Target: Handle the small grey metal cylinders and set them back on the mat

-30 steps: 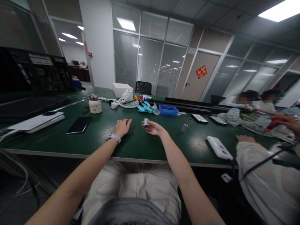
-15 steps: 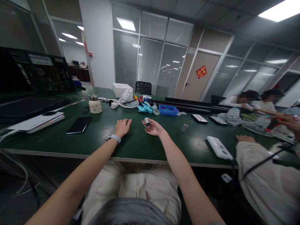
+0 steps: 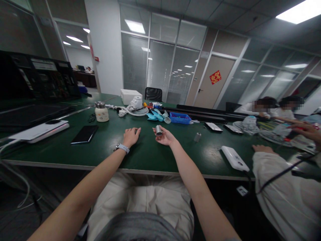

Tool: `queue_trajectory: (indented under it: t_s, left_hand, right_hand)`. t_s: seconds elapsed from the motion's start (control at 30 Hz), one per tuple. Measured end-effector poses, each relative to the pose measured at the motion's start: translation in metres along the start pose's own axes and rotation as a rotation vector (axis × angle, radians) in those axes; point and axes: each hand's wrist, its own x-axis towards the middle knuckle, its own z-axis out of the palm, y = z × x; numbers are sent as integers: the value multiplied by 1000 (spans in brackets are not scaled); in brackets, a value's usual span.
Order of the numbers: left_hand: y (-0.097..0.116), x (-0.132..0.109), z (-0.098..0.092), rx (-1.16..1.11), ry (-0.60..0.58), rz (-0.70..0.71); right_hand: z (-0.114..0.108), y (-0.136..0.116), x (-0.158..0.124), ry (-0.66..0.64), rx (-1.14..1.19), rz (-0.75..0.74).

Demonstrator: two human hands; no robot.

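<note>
My right hand is raised a little over the green table, palm up. Its fingers and thumb grip a small silver metal cylinder, tilted, its lower end toward me. To the left, my left hand rests palm down on the tabletop with nothing in it, fingers loosely stretched out; a grey-strapped watch is on that wrist. A second small metallic cylinder stands upright on the table, right of my right hand.
A black phone and a cream flask lie left. Behind my hands are a fan part, blue fan blades and a blue basket. At right are a white power bank and a co-worker's sleeve.
The cylinder in my right hand has turned, so its hollow-looking end faces me less and more of its side shows. My left hand stays where it was.
</note>
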Motion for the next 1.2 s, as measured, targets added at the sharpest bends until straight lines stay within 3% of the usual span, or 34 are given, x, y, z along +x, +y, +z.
queue_trajectory:
  t_s: [0.9,1.2]
  left_hand:
    - [1,-1,0,-1,13,-1]
    - [-1,1,1,-1,10,9]
  right_hand:
    - [7,4,-4,-49,-94,-83]
    - [8,4,-3,-7,-45,-84]
